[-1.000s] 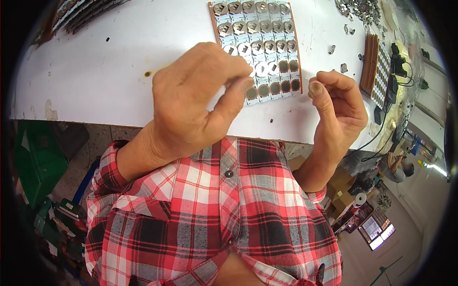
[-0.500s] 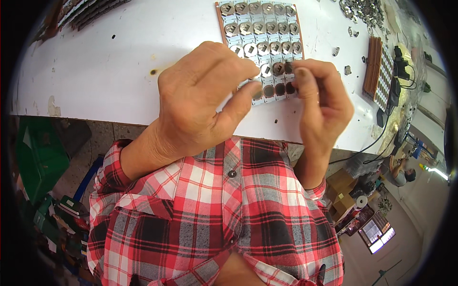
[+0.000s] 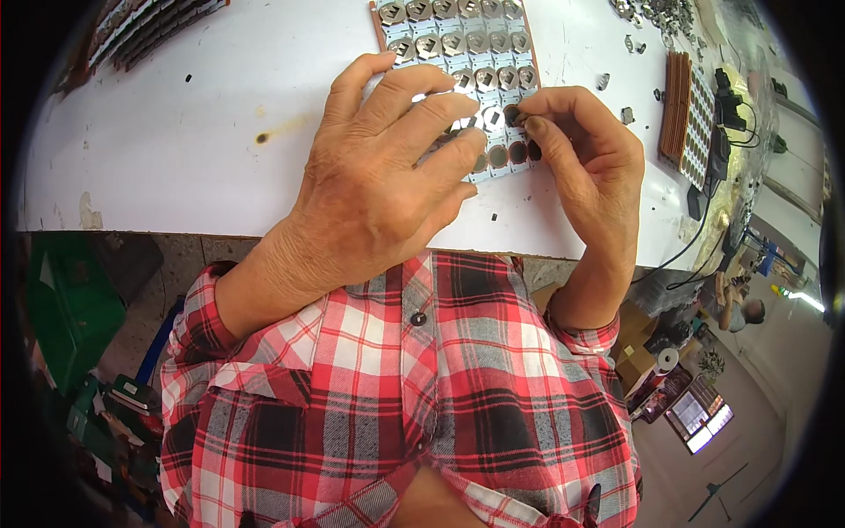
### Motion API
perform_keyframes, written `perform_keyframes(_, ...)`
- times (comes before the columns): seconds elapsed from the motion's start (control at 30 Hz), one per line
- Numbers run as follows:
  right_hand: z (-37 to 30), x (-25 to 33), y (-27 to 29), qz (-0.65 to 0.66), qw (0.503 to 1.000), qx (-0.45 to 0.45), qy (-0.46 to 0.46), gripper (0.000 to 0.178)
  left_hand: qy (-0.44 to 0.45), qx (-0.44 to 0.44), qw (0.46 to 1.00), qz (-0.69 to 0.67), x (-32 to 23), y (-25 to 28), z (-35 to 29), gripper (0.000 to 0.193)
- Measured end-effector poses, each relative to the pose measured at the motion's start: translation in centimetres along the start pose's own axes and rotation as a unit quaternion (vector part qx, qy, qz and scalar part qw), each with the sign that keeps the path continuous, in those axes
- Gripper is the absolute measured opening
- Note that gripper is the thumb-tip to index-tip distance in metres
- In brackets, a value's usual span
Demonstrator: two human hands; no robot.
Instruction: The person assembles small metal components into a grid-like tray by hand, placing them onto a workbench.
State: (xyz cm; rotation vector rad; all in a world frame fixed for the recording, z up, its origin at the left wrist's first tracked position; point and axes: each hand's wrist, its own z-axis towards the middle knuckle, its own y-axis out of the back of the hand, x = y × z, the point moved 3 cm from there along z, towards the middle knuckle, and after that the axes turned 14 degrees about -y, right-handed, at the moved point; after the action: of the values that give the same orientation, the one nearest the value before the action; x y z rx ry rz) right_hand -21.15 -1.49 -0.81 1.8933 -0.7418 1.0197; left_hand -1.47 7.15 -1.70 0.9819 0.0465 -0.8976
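A pale blue panel of small circuit boards lies on the white table in front of me. Rows of silver metal clips sit on it, and dark round pads show bare in its nearest row. My left hand lies over the panel's left part with its fingers spread, hiding several boards. At the near right of the panel, my right hand pinches a small metal clip between thumb and forefinger, mostly covered by the fingertips.
Loose metal clips lie heaped at the far right. Beside black cables stands a stack of brown-edged panels; more panels are stacked far left. A tiny black part rests near the table edge. Green bins stand below left.
My left hand has gone from a curled, pinching shape to spread fingers over the panel. My right hand's pinch has moved slightly left along the boards. The whole view has shifted a little.
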Motion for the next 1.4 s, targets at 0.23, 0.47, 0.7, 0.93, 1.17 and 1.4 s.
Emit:
perform_keyframes(0.23,0.0,0.6,-0.3,-0.052,0.999,-0.014,0.008,0.014,0.002,0.004,1.0,-0.001,0.0,0.0,0.0,0.043)
perform_keyframes(0.47,-0.2,0.0,-0.9,-0.048,0.996,-0.073,0.014,0.014,0.001,0.022,1.0,0.017,0.0,-0.5,0.0,0.046)
perform_keyframes(0.7,0.5,-0.7,-0.3,-0.038,0.996,-0.04,0.067,0.013,0.006,0.026,1.0,0.009,-0.3,-0.1,0.4,0.045)
perform_keyframes(0.93,-0.3,0.5,-2.2,-0.091,0.985,-0.13,0.064,0.008,0.005,0.057,0.998,0.016,-0.3,0.1,0.3,0.046)
perform_keyframes(1.17,-0.2,-0.9,-0.3,0.059,0.983,-0.175,0.018,0.011,0.007,0.062,0.998,0.005,-0.1,0.0,0.2,0.046)
perform_keyframes(1.4,2.9,-2.3,4.8,-0.27,0.893,-0.357,0.053,0.015,0.004,0.058,0.998,0.009,0.0,-0.1,0.2,0.047)
